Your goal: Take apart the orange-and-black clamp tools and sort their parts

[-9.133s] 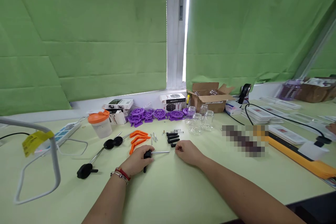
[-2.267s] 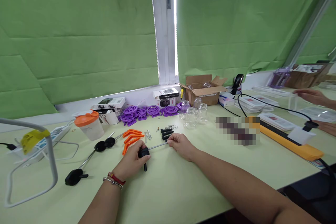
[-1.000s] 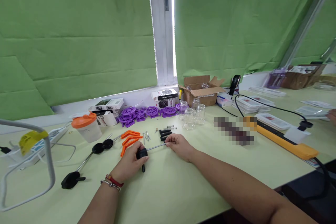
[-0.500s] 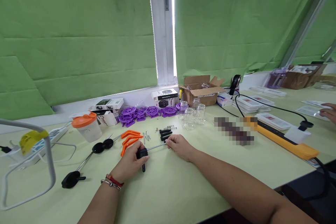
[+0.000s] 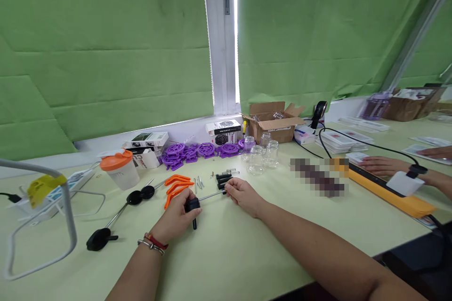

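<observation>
My left hand (image 5: 179,211) is closed around a rounded black plastic head (image 5: 192,204), with a stubby handle pointing down toward me. From that head a thin metal rod (image 5: 211,195) runs right. At its far end my right hand (image 5: 242,196) pinches a small dark tip, partly hidden by the fingers. Just beyond the right hand lie black handle-like pieces (image 5: 223,180) and thin coil springs (image 5: 231,171). Orange curved parts (image 5: 176,180) and short metal pins (image 5: 199,182) are beyond the left hand. Similar black heads on rods (image 5: 99,239) lie at the left.
Purple plastic parts (image 5: 176,154), glass jars (image 5: 254,162) and an open cardboard box (image 5: 275,127) line the back. Left stand an orange-lidded cup (image 5: 122,171) and a grey metal frame (image 5: 71,216). Right, an orange-and-black device (image 5: 381,187) lies near another person's hand (image 5: 379,164).
At the right, another person's hand has come in over the white packs behind the orange-and-black device. My hands keep their hold on the rod part; the view has shifted slightly.
</observation>
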